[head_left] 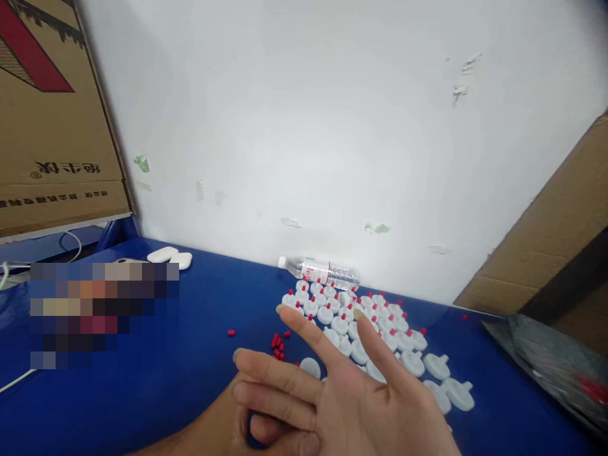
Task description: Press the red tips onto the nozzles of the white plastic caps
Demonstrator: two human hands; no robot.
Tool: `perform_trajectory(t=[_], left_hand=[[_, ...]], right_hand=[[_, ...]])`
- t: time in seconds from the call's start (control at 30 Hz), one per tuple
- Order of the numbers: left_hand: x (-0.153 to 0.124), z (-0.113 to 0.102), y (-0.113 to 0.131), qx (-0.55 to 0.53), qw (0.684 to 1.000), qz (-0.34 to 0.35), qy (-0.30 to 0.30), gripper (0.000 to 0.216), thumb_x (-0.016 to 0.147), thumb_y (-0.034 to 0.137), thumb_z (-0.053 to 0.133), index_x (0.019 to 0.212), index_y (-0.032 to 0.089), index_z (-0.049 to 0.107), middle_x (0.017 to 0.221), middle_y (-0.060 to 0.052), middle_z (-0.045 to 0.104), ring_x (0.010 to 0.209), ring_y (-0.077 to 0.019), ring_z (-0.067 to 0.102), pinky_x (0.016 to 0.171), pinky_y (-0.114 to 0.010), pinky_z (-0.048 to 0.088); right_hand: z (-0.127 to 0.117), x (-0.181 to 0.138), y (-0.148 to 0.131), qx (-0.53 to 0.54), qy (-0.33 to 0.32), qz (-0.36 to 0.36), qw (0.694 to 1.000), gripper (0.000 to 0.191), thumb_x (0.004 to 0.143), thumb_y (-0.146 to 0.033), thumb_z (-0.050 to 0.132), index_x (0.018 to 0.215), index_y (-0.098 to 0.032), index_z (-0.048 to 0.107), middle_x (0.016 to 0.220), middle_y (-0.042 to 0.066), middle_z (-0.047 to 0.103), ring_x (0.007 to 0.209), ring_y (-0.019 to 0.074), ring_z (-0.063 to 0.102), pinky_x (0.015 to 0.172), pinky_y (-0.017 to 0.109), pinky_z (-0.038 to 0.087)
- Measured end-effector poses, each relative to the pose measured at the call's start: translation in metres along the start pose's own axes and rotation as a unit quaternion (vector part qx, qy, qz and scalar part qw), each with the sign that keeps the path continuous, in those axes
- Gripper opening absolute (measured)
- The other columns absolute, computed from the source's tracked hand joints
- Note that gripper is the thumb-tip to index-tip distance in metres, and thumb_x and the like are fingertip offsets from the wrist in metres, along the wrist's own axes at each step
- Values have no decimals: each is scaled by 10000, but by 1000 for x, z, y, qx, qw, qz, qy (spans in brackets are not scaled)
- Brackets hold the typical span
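Note:
My right hand [375, 399] is held palm up over the table, its thumb and fingers spread. Nothing lies on its palm. My left hand [247, 415] comes in from the lower left and meets the right hand near its lower fingers; most of its own fingers are hidden or overlapped. Behind the right hand are several white round plastic pieces with short spouts [340, 325], many with red caps on the spouts. Other pieces without a cap [460, 394] lie to the right. Loose red caps [275, 342] sit beyond the left hand's fingers.
A clear plastic bottle [327, 271] lies along the wall. A white case [163, 254] rests at the left, near a blurred-out patch. Cardboard [52, 126] stands at left and right. A clear plastic bag [546, 361] is on the blue table [199, 304] at right.

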State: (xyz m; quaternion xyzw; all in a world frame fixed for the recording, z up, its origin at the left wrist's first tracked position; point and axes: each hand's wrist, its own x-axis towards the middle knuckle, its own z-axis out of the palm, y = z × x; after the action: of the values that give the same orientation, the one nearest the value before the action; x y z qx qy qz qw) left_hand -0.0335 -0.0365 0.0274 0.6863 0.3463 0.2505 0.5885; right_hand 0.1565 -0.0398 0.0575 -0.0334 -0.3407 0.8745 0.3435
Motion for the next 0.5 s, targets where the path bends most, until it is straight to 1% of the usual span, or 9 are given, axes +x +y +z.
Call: perform_trajectory(t=[0.1,0.17,0.3,0.4,0.5], left_hand=[[5,4,6,-21,1000,21,-10,540,905,676,633,1083,172,713,1027,-74,752,961,-228,697,782,-267,568],[6,5,8,-14,1000,10,-17,542,914,685,615,1076,177,714,987,-60,749,930,-218,697,785,-273,561],[4,2,8,10,1000,-18,-24,536,898,698,632,1020,185,724,840,-18,699,801,-175,647,725,-260,541],[4,1,8,3,999,-6,-33,563,899,721,610,1027,183,718,824,-14,682,759,-155,617,656,-227,512],[5,2,7,-4,999,7,-38,563,909,720,599,1027,183,718,835,-24,691,746,-148,613,627,-217,500]], right_hand=[[-1,0,0,-4,-1,-6,1000,726,1012,-711,323,1560,-241,393,1479,139,589,1388,259,538,1159,441,296],[-1,0,0,-8,-5,-6,1000,702,1018,-703,320,1539,-245,432,1470,127,599,1386,253,540,1164,434,293],[0,-1,0,-10,-12,0,1000,706,1015,-709,323,1536,-249,450,1496,116,576,1412,237,511,1168,401,293],[2,-3,0,-14,-12,4,1000,732,1015,-721,297,1560,-248,422,1516,111,555,1428,231,491,1177,386,281],[3,-4,-1,-29,-15,10,999,745,1012,-727,295,1575,-251,402,1543,103,526,1455,235,454,1199,389,253]])
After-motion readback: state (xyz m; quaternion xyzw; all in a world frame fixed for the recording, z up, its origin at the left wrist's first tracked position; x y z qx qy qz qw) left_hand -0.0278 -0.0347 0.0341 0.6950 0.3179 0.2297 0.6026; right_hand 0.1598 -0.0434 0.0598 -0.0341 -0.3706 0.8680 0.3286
